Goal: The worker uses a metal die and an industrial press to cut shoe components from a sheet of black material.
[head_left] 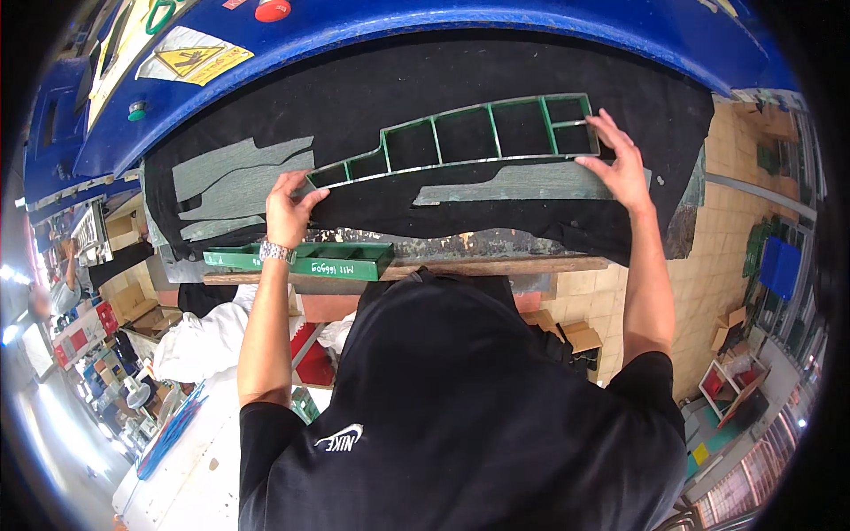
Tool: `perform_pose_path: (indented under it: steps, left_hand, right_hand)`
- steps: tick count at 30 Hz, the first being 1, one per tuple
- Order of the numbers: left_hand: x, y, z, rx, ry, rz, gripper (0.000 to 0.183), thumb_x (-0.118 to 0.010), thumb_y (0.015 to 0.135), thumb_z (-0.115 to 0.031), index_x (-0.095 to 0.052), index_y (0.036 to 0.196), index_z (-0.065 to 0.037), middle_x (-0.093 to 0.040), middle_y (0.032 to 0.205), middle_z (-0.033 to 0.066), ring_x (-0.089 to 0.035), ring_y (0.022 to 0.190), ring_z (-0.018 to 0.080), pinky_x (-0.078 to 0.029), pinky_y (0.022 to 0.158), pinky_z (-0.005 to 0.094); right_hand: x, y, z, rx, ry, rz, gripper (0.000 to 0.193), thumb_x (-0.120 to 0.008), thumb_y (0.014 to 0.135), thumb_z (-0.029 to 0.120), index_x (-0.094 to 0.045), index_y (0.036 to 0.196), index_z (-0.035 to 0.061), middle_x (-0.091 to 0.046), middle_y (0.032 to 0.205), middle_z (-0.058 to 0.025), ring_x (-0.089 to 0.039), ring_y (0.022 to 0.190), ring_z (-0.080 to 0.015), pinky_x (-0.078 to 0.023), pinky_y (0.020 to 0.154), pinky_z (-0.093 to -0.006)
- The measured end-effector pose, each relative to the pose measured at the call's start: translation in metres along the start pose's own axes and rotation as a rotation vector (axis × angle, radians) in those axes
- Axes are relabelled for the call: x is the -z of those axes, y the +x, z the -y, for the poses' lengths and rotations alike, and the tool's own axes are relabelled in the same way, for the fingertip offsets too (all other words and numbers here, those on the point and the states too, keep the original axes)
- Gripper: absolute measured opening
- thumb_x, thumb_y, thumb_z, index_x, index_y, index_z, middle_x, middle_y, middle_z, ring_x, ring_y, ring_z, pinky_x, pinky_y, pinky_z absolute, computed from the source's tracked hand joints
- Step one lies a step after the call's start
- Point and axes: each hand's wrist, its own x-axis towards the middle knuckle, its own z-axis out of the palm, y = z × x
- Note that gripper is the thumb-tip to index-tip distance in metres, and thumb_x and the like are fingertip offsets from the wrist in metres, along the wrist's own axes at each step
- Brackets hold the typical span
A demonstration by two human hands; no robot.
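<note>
A long green-sided cutting die (494,131), an open metal frame with several crossbars, lies over black sheet material (372,97). Its narrow end is in my left hand (288,212), thumb and fingers closed on the tip. At the wide right end my right hand (622,164) grips the die, thumb at the lower corner and fingers on the end edge. Below the die, a grey-green cut-out area (513,184) shows through the black material. Larger cut-out areas (243,181) lie to the left. Whether the die touches the sheet everywhere, I cannot tell.
Another green die (341,265) rests along the near wooden edge (496,267). A blue machine beam (390,34) arches across the far side, with a red button (273,10) and a green button (136,111). White cloth (208,336) is heaped at lower left.
</note>
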Motion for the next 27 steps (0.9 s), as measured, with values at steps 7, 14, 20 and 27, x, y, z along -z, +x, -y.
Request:
perform_pose_path:
  steps: [7,14,20,27]
  left_hand:
    - [0.004,0.014,-0.013,-0.033,0.033,-0.005,0.045,-0.085,0.076,-0.018,-0.070,0.115,-0.002,-0.069,0.107,0.0097,-0.067,0.093,0.0212,-0.054,0.073,0.0302]
    - [-0.008,-0.010,0.018,-0.048,0.148,-0.022,0.047,-0.085,0.076,-0.021,-0.070,0.116,-0.002,-0.066,0.111,0.0122,-0.061,0.102,0.0300,-0.049,0.093,0.0383]
    - [-0.015,-0.020,0.015,-0.087,0.286,0.005,0.046,-0.083,0.079,-0.022,-0.070,0.118,-0.002,-0.058,0.125,0.0142,-0.054,0.112,0.0332,-0.046,0.097,0.0401]
    - [-0.013,-0.014,0.021,-0.087,0.228,0.049,0.045,-0.081,0.081,-0.024,-0.069,0.119,-0.004,-0.055,0.131,0.0133,-0.050,0.118,0.0355,-0.043,0.101,0.0416]
  right_hand:
    - [0.005,-0.001,-0.004,-0.042,0.024,-0.028,0.071,-0.085,0.071,0.008,-0.058,0.137,0.0123,-0.048,0.150,-0.0168,-0.057,0.130,-0.0299,-0.041,0.113,-0.0411]
    - [-0.017,-0.014,-0.007,0.070,-0.127,-0.039,0.071,-0.082,0.077,0.015,-0.052,0.142,0.0089,-0.051,0.148,-0.0149,-0.044,0.141,-0.0264,-0.019,0.123,-0.0459]
    - [-0.023,-0.017,-0.029,0.103,-0.154,-0.051,0.073,-0.082,0.078,0.016,-0.050,0.143,0.0033,-0.050,0.149,-0.0153,-0.048,0.138,-0.0270,-0.018,0.123,-0.0461]
    - [-0.017,-0.019,-0.037,0.127,-0.183,-0.069,0.068,-0.081,0.079,0.014,-0.053,0.140,0.0035,-0.052,0.148,-0.0147,-0.051,0.136,-0.0253,-0.018,0.122,-0.0451]
